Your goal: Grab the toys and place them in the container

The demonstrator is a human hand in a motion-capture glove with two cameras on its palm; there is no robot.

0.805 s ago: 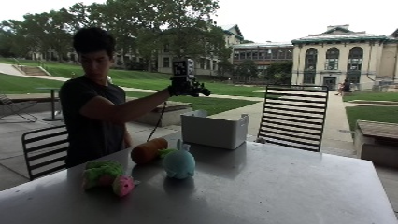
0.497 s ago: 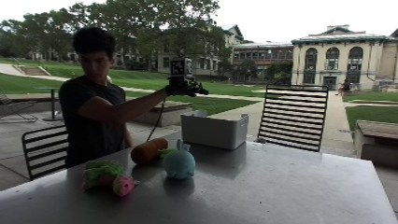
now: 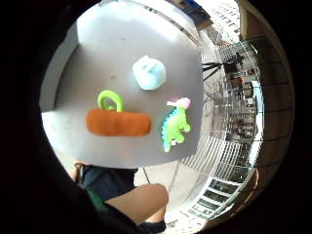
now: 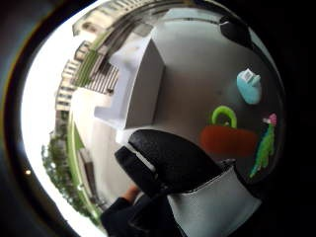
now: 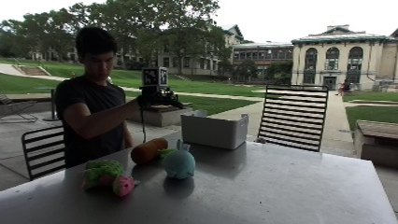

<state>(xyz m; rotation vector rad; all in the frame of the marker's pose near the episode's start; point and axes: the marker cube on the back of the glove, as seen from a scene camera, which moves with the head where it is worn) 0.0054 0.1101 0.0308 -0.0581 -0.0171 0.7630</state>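
Observation:
Three soft toys lie on the grey table (image 5: 280,186): an orange carrot (image 5: 148,150) with a green top, a light blue bunny (image 5: 179,163) and a green dinosaur (image 5: 107,173) with a pink head. The white container (image 5: 214,130) stands behind them at the far edge. My gloved right hand (image 5: 159,97) hangs in the air above the carrot, left of the container, and holds nothing. From the palm I look down on the carrot (image 3: 118,123), bunny (image 3: 149,73) and dinosaur (image 3: 175,126). The thumb side palm view shows the container (image 4: 143,84) and my gloved thumb (image 4: 163,163).
A black slatted chair (image 5: 292,116) stands behind the table at the right, and another chair (image 5: 43,149) is beside the person at the left. The table's right half holds nothing.
My hand has drawn back toward the person and dropped slightly. The toys and the container have not moved.

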